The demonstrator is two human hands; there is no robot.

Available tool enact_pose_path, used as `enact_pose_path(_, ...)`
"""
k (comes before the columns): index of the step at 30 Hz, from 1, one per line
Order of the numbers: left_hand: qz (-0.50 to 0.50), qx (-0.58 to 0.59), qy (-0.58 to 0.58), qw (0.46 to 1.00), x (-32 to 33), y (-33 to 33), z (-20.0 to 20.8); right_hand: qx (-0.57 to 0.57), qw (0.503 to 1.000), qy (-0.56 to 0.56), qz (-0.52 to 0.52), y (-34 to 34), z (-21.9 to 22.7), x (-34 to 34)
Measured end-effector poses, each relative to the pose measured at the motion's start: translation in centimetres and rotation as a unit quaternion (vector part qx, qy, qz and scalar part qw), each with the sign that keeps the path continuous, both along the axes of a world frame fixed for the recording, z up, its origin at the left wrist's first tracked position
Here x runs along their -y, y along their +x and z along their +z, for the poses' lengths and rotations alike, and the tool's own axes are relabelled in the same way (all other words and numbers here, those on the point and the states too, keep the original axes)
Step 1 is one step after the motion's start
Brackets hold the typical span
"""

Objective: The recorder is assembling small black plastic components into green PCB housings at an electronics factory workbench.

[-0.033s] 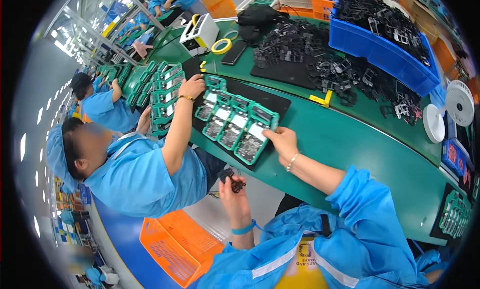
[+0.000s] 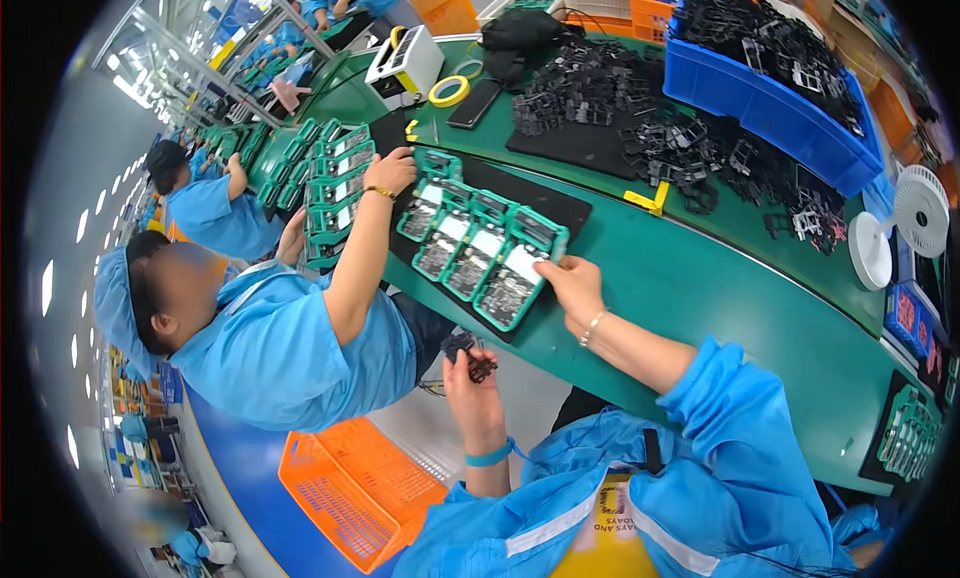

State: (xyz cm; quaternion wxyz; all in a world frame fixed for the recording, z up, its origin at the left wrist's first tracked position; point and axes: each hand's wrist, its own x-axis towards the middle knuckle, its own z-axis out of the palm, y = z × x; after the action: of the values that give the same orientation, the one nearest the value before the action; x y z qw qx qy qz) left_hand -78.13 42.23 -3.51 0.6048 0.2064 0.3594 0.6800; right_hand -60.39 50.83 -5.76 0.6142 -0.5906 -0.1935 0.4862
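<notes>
My left hand [image 2: 475, 406] is closed round a small bunch of black plastic parts [image 2: 481, 366], held up near the table's front edge. My right hand [image 2: 574, 292] pinches the right edge of a green fixture tray [image 2: 556, 240], by its rightmost pocket. Several circuit boards [image 2: 505, 296] with white patches sit in the tray's pockets. Under the tray is a black mat [image 2: 563, 210]. Whether my right fingertips also hold a small part is hidden.
A co-worker [image 2: 270, 348] in blue sits at left, one hand near the tray's far left end beside another row of green trays [image 2: 335, 193]. Piles of black parts [image 2: 585, 86], a blue bin [image 2: 770, 118] and a white fan [image 2: 918, 213] stand beyond. An orange crate [image 2: 350, 478] is below.
The whole view has shifted very slightly. Both my hands keep the same grip, and nothing is taken or let go.
</notes>
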Motion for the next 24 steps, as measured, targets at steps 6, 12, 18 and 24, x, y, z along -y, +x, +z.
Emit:
enact_pose_path(6, -0.060, -0.002, -0.030, 0.998, -2.5, -0.5, 3.6, 0.004, 0.993, -0.114, -0.004, 3.9, 5.3, 5.8)
enact_pose_path(12, -0.184, 0.028, -0.086, 0.979, -13.3, -6.9, 11.0, 0.053, 0.971, -0.217, -0.081, 5.5, 13.8, 9.5)
enact_pose_path(18, -0.394, 0.044, -0.076, 0.915, -26.8, -12.9, 11.5, 0.052, 0.964, -0.145, -0.215, 4.7, 14.3, 8.1)
enact_pose_path(24, -0.483, 0.075, -0.108, 0.866, -27.4, -11.3, 11.5, 0.240, 0.910, -0.212, -0.264, 1.1, 16.4, 6.7)
